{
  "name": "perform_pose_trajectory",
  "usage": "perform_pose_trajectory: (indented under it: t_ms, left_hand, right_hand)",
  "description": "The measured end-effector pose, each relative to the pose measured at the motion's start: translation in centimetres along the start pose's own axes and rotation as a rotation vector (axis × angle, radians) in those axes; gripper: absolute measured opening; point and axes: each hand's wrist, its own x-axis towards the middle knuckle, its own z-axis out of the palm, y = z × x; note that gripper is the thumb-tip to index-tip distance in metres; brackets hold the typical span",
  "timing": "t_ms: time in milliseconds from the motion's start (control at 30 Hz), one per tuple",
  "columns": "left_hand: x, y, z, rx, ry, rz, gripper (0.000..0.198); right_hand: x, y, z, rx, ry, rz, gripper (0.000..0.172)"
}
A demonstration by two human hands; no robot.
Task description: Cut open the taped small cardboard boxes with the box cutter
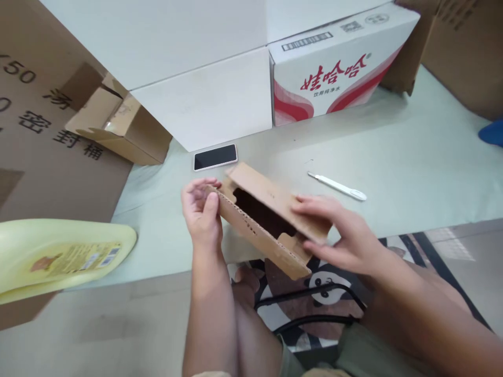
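Note:
Between my two hands is a small brown cardboard box [251, 222], tilted above the front edge of the table, its long flaps partly raised around a dark gap. My left hand [202, 209] grips its left end, thumb on the near flap. At the right end, the fingers of my right hand [338, 230] pinch the far flap, with the thumb below. What lies inside the box is too dark to make out. A phone [216, 157] with a dark screen rests beyond my left hand. Past my right hand lies a white craft knife [337, 185].
White cartons [204, 99] and a red-and-white water carton [326, 78] line the back of the pale green table [393, 157]. At left stand an open cardboard box [145, 131], a large printed carton [35, 152] and a yellow bottle [70, 254]. Something blue [491, 133] shows at right.

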Motion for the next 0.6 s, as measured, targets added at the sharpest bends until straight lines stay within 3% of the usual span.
perform_pose_trajectory:
  t_ms: [100,200,333,467,600]
  left_hand:
    - [0.1,0.3,-0.4,0.326,-0.213,0.085,0.026]
    - [0.2,0.6,-0.8,0.498,-0.329,0.11,0.025]
    - [0.3,0.1,-1.6,0.452,-0.225,-0.014,0.022]
    - [0.4,-0.8,-1.6,0.382,-0.055,-0.16,0.021]
    - [0.3,-1.3,-0.9,0.38,0.005,-0.171,0.02]
  right_hand:
    - [0.0,-0.1,-0.1,0.063,-0.163,-0.086,0.041]
    - [-0.3,0.4,0.0,0.128,-0.07,-0.026,0.037]
    - [-0.8,1.9,0.4,0.108,0.092,0.243,0.036]
    - [-1.3,3.0,0.8,0.142,0.012,0.458,0.053]
    - [-1.6,3.6,0.9,0.114,0.029,0.601,0.056]
